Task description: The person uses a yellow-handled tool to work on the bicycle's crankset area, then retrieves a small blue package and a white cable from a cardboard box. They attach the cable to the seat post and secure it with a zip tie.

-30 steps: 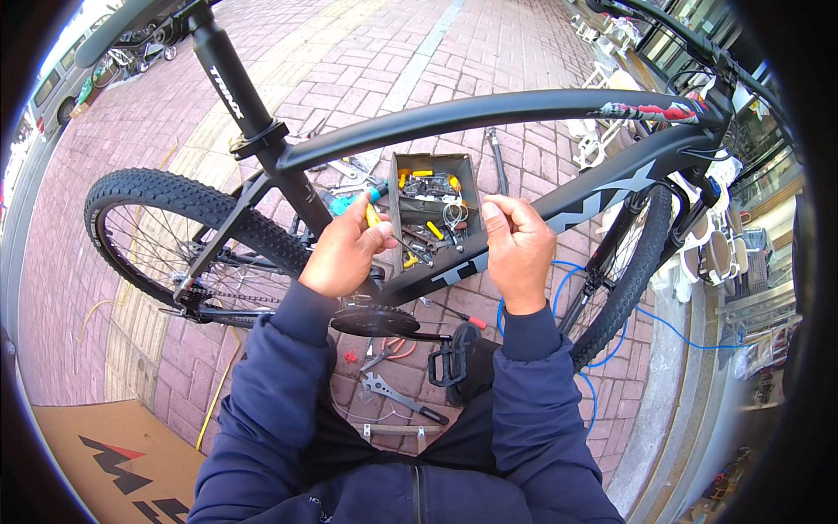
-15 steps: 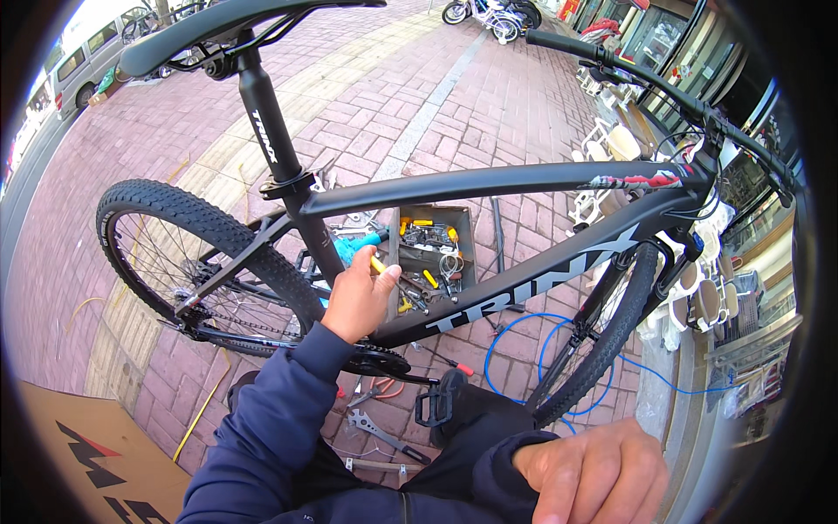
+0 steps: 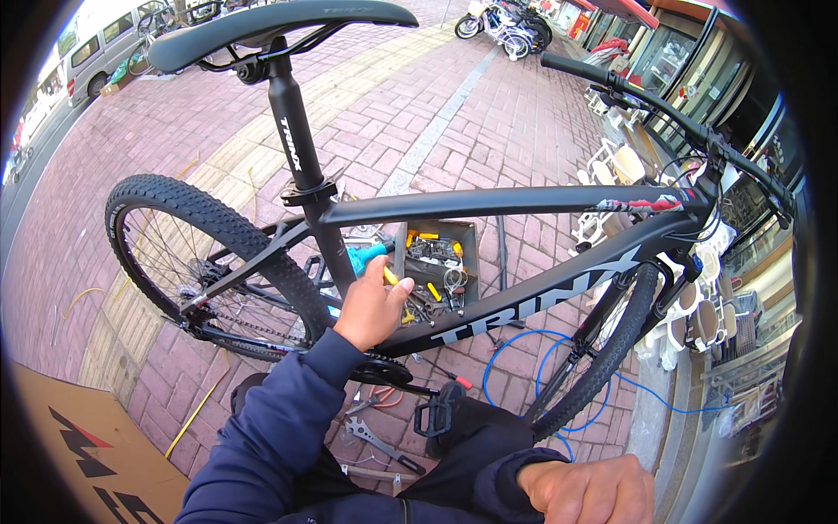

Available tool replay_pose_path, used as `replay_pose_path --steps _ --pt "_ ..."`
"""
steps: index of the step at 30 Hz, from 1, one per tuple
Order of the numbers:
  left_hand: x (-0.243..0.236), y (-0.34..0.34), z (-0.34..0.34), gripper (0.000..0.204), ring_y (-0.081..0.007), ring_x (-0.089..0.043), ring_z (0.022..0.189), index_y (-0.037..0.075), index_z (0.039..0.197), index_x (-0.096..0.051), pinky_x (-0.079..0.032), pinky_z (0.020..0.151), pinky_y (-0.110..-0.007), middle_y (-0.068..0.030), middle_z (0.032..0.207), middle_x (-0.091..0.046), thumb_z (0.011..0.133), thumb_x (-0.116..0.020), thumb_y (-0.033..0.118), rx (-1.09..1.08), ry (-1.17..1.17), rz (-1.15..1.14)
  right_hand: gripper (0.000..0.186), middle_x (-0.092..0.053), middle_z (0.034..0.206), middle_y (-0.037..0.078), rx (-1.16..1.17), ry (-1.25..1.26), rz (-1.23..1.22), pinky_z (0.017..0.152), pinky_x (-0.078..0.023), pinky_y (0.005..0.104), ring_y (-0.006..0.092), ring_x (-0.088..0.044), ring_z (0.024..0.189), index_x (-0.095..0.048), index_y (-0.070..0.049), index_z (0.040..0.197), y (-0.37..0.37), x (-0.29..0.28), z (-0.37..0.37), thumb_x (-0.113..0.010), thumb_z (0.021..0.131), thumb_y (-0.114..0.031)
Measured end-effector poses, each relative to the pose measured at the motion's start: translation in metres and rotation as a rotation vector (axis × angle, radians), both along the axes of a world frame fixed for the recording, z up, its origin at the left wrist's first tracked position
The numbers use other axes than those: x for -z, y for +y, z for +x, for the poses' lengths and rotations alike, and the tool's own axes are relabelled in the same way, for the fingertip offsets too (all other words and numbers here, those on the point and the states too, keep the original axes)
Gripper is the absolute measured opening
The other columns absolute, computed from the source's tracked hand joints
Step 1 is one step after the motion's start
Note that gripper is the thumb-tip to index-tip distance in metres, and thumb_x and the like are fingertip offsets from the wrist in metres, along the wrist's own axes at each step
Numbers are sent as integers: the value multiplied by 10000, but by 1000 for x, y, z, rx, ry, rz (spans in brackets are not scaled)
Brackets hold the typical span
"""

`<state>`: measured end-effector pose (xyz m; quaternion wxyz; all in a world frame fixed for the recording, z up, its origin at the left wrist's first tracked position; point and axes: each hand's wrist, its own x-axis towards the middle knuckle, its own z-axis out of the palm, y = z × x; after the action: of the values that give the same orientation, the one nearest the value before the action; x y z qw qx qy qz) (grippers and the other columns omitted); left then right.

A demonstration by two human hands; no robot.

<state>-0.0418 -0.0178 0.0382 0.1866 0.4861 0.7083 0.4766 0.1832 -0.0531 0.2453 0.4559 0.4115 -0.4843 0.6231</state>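
A black mountain bike (image 3: 524, 205) stands across the view on brick paving, saddle at the top left and handlebar at the upper right. My left hand (image 3: 371, 310) is raised at the seat tube just above the down tube, fingers closed around a small yellow-handled tool (image 3: 390, 277). My right hand (image 3: 587, 491) is low at the bottom edge over my knee, fingers curled with nothing visible in them. Behind the frame on the ground lies an open toolbox (image 3: 436, 266) full of tools.
The rear wheel (image 3: 188, 258) is at the left, the front wheel (image 3: 598, 358) at the right. A blue cable (image 3: 524, 349), a pedal (image 3: 434, 417) and wrenches (image 3: 375, 437) lie under the bike. Brown cardboard (image 3: 96, 437) is at the lower left. White chairs (image 3: 698, 314) stand right.
My right hand left the bike frame and dropped to my knee. My left hand stayed at the frame with the yellow tool. The view tilted up, showing the saddle and handlebar.
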Motion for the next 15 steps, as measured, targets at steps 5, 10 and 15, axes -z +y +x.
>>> replay_pose_path --steps 5,10,15 --pt "0 1 1 527 -353 -690 810 -86 1319 -458 -533 730 -411 -218 909 -680 951 -670 226 -7 -27 20 146 -678 805 161 -73 12 33 750 -596 498 259 -638 621 -729 -22 805 0 0 -3 -594 858 -41" --pt "-1 0 2 583 -460 -660 931 -94 1326 -458 -521 795 -491 -300 1010 -664 931 -684 270 20 -126 11 159 -672 800 151 -77 21 22 777 -591 509 249 -637 630 -725 -30 795 0 0 -5 -581 862 -38" --pt "-1 1 2 583 -467 -651 954 -97 1324 -457 -514 815 -492 -300 1036 -660 929 -685 266 16 -109 19 163 -674 806 156 -86 2 16 793 -592 508 250 -640 637 -726 -34 788 -3 3 -2 -585 865 -59"
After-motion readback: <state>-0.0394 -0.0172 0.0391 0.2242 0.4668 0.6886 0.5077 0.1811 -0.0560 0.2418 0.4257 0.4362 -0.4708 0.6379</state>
